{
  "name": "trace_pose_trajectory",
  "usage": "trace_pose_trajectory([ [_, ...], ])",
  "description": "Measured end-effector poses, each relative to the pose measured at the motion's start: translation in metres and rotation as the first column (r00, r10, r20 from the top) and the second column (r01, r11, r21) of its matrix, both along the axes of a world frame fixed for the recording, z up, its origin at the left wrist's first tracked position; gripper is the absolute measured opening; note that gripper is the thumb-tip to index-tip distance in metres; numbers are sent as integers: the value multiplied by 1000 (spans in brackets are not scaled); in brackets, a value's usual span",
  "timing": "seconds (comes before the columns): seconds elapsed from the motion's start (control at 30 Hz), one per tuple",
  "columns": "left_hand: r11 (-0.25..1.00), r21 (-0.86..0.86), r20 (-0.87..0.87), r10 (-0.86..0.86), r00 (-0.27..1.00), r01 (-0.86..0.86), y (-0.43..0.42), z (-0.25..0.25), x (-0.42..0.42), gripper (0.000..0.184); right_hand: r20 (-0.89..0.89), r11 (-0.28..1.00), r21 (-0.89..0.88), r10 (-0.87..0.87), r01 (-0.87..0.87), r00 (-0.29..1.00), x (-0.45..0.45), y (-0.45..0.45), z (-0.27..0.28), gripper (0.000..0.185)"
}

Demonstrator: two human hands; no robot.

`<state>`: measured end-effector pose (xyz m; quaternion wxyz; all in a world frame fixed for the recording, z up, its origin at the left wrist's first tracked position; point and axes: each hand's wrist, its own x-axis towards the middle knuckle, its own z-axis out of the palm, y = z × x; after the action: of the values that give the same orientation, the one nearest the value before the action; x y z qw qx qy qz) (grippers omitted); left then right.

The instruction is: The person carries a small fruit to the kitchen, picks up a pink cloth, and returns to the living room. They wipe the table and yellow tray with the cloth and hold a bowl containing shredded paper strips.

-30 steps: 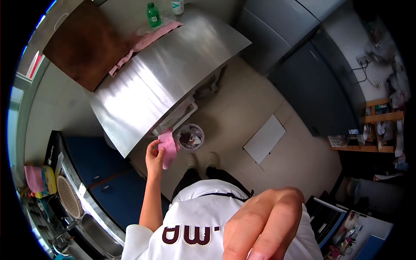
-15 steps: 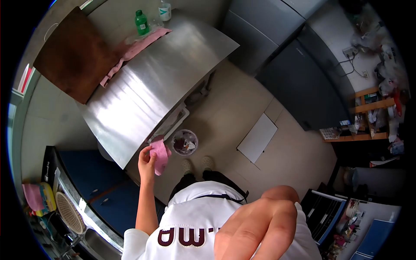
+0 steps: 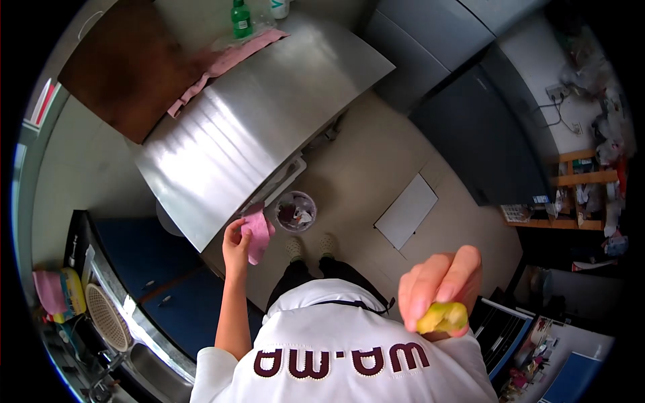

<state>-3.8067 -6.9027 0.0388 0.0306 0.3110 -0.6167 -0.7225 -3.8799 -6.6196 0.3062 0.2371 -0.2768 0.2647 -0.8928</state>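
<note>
My left hand (image 3: pixel 236 243) is closed on a pink cloth (image 3: pixel 256 234), which hangs down from the fingers beside the near edge of the steel table (image 3: pixel 269 121). Raised close to the camera on the right, my right hand (image 3: pixel 440 282) pinches a small yellow-green piece of food (image 3: pixel 442 318) between thumb and fingers. Its end looks uneven, as if bitten; its exact kind cannot be made out. A waste bin (image 3: pixel 295 212) with scraps in it stands on the floor just right of the cloth.
A brown board (image 3: pixel 121 67), a long pink cloth strip (image 3: pixel 222 67) and a green bottle (image 3: pixel 241 19) lie along the table's back. A sink (image 3: pixel 158 373) and blue cabinets (image 3: pixel 151 262) are at left. A dark fridge (image 3: pixel 480 127) and wooden shelf (image 3: pixel 581 178) stand at right.
My right hand has moved up and right, away from over my chest, and the yellow-green piece now shows in its fingers. My left hand keeps the pink cloth. The view has shifted slightly.
</note>
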Motion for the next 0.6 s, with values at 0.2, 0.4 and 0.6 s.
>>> trace_pose_trajectory([
  [0.2,999,-13,140,31,990,-29,-10,-17,15,26,139,975,170,-168,144,976,-2,31,-47,38],
  [0.4,998,-8,216,63,974,-63,-16,-28,25,28,175,972,191,-173,139,969,-17,28,-62,39],
  [0.6,998,-27,204,63,977,-58,-14,-14,12,29,141,953,276,-172,128,975,-22,10,-61,39],
])
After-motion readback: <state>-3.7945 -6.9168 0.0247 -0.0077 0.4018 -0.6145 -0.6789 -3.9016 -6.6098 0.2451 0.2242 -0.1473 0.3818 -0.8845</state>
